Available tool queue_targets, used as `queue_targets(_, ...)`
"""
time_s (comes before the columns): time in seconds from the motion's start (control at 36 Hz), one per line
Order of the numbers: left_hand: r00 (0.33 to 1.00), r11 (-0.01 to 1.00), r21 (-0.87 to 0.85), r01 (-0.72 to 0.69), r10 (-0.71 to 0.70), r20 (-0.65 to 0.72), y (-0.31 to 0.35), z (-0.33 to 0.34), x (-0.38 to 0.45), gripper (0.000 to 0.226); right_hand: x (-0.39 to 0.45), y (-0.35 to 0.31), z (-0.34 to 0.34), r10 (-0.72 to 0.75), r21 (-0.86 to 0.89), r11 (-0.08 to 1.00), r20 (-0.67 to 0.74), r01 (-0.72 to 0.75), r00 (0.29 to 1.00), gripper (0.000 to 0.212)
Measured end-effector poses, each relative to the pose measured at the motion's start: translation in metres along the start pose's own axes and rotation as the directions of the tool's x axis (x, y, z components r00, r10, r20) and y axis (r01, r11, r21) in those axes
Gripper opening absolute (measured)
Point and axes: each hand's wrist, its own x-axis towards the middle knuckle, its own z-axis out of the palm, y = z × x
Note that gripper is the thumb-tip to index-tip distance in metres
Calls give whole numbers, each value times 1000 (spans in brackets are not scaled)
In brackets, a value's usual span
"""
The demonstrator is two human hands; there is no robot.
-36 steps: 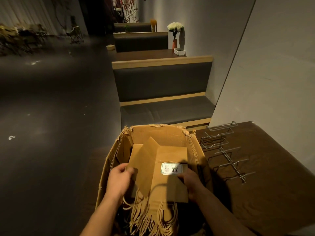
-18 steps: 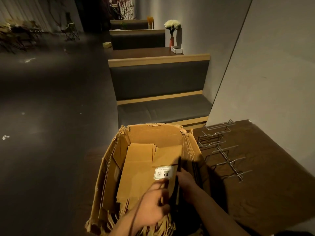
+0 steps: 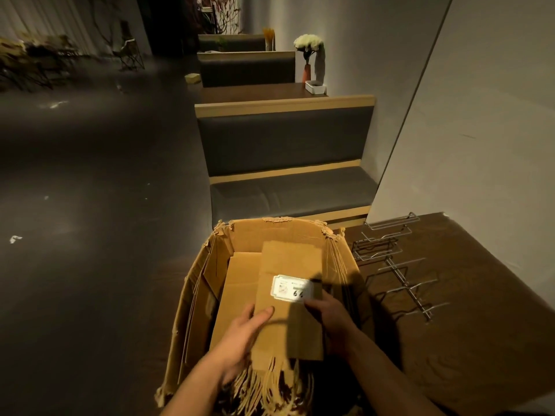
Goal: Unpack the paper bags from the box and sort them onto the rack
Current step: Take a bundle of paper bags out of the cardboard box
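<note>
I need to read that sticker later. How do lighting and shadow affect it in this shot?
Head view: warm, dim light; the right hand casts a shadow over the white label's right edge, cutting off its number; the left hand is brightly lit; wide-angle bending at the edges.

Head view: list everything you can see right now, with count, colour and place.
box: one, brown cardboard, open, bottom centre, flaps torn
labelled bag: one, brown paper with a white sticker, held flat over the box
other bags: count unclear, brown, flat in the box, twisted handles at the near end
rack: one, silver wire, lying on the table right of the box, no bags on it
table: one, dark wood, right
benches: at least two, grey with tan trim, beyond the box
vase of flowers: one, white blooms, far table
white tray: one, beside the vase
left hand: grip on the labelled bag's left edge
right hand: grip on its right edge
</note>
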Motion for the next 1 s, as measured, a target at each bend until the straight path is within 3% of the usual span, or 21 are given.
queue_targets(0.08, 998, 996, 77, -48, 52, -46, -23, 0, 16, 133, 0, 7, 9, -15, -126, 992, -9, 14, 1000, 20)
queue_targets(0.19, 999, 996, 88, 22, -19, -29, -25, 2, 14, 123, -2, 9, 7, 9, -173, 985, -17, -12, 1000, 26)
queue_targets(0.25, 998, 996, 67, 54, -52, -35, -24, -1, 15, 103, 0, 11, 6, 25, -170, 985, -37, -31, 999, 25)
queue_targets(0.28, 998, 996, 85, 40, -34, -62, -25, -3, 16, 79, 2, 12, 6, 41, -162, 986, -50, -49, 998, 24)
queue_targets(0.33, 980, 945, 327, 32, 35, -195, -22, -4, 14, 25, 6, 19, 4, 75, -182, 979, -70, -87, 995, 28)
queue_targets(0.36, 957, 871, 489, 45, 103, -272, -22, -9, 14, 21, 7, 24, 4, 91, -210, 972, -69, -104, 993, 32)
queue_targets(0.42, 911, 685, 719, 118, 213, -353, -21, -18, 10, 44, 5, 29, 3, 116, -255, 958, -74, -131, 991, 32)
queue_targets(0.44, 896, 637, 755, 156, 230, -380, -21, -23, 11, 53, 5, 31, 3, 122, -256, 956, -85, -140, 989, 30)
queue_targets(0.58, 899, 707, 630, 322, -19, -438, -14, -30, 14, 67, 12, 34, 3, 105, -252, 959, -115, -131, 988, 36)
queue_targets(0.81, 871, 625, 710, 325, 94, -481, -16, -29, 18, 59, 16, 35, -2, 97, -214, 969, -142, -127, 985, 37)
queue_targets(0.92, 875, 707, 643, 294, 72, -479, -18, -32, 19, 59, 20, 40, -1, 107, -220, 966, -141, -137, 984, 41)
queue_targets(1.0, 842, 780, 578, 238, 132, -524, -11, -29, 12, 61, 22, 41, -3, 114, -231, 962, -144, -145, 983, 42)
